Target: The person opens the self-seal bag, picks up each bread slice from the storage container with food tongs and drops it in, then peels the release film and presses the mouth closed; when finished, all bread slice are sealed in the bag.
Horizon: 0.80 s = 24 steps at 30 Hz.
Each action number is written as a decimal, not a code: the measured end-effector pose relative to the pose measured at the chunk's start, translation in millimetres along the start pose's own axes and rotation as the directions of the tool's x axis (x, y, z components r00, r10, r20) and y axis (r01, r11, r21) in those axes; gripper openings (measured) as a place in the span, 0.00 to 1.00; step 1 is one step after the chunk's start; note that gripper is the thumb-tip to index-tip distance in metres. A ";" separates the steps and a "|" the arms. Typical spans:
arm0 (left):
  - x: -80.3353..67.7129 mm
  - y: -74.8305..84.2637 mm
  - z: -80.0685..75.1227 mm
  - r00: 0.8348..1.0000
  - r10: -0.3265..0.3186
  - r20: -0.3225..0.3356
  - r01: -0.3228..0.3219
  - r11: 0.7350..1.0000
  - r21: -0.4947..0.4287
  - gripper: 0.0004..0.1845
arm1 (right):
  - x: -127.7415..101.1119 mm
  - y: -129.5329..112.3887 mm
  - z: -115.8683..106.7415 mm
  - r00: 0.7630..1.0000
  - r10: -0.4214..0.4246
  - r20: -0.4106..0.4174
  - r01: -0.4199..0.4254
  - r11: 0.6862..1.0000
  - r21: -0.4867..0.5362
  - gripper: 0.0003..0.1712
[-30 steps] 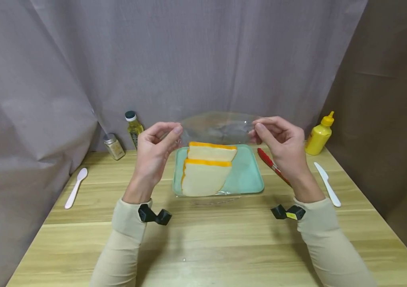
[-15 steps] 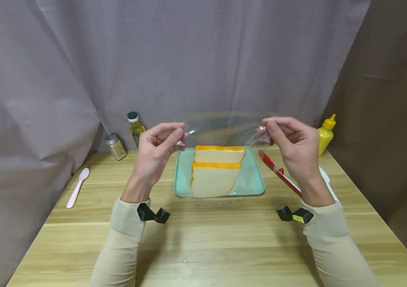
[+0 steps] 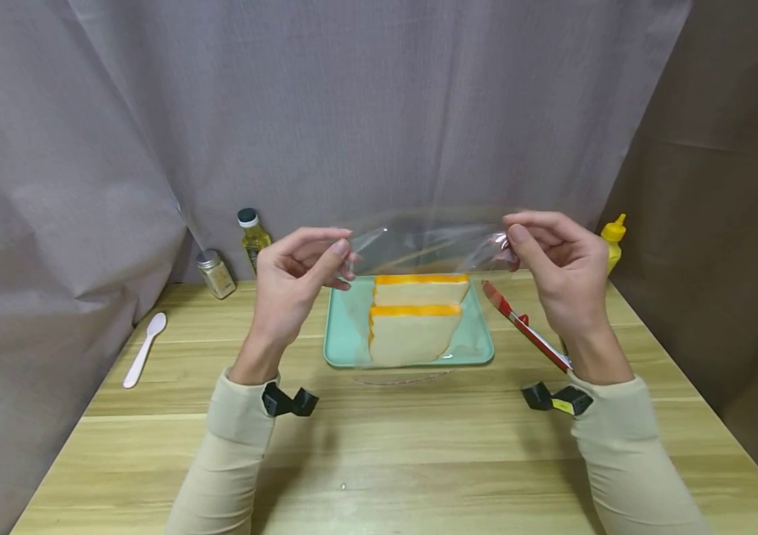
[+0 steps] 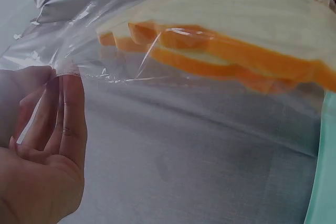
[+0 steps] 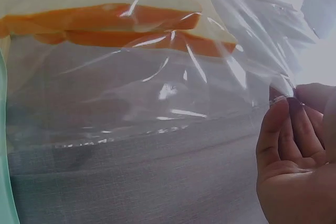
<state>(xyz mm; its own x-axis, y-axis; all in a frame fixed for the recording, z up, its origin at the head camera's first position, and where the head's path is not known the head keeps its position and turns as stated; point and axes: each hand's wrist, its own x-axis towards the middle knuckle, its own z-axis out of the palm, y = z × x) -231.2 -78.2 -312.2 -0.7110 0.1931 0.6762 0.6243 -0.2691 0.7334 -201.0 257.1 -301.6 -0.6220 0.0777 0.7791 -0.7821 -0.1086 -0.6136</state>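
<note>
My left hand (image 3: 285, 286) and right hand (image 3: 566, 282) pinch a sheet or bag of clear plastic (image 3: 432, 249) between thumb and fingers, one at each side. Two bread slices (image 3: 415, 334) with orange crusts show through the plastic above the mint-green tray (image 3: 332, 319). Whether they lie inside the plastic or behind it, I cannot tell. In the left wrist view the crusts (image 4: 220, 45) overlap under glossy folds, and the left fingertips grip a corner of the plastic. The right wrist view has the plastic (image 5: 168, 93) stretched to the right fingertips.
A white spoon (image 3: 145, 349), a spice jar (image 3: 216, 275) and an oil bottle (image 3: 255, 236) stand or lie at the left. Red-handled tongs (image 3: 526, 331) lie right of the tray. Behind my right hand is a yellow squeeze bottle (image 3: 613, 238). A grey curtain (image 3: 379, 111) backs the table.
My right hand has moved right, pulling the plastic wider, and the bread slices have shifted right over the tray. My left hand has moved slightly right. The tray has hardly moved.
</note>
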 end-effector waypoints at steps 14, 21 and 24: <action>1.8 2.8 -4.2 1.000 0.020 -0.007 -0.020 0.999 -0.035 0.14 | 2.6 0.6 -4.6 0.993 -0.052 0.106 0.022 0.963 0.267 0.08; -0.4 4.0 -6.0 0.999 0.046 0.014 -0.045 0.998 -0.043 0.13 | 2.7 1.2 -5.1 0.990 -0.022 0.139 -0.032 0.927 0.374 0.08; -1.0 5.1 -6.4 0.998 0.056 0.020 -0.056 0.998 -0.004 0.09 | 3.1 0.8 -5.9 0.989 -0.005 0.149 -0.050 0.931 0.363 0.09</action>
<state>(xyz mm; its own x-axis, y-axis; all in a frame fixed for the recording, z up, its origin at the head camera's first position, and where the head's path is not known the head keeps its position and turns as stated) -229.3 -85.8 -309.6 -0.6686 0.1963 0.7172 0.6616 -0.2833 0.6943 -203.8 263.1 -300.5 -0.6056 -0.0703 0.7927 -0.6834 -0.4643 -0.5633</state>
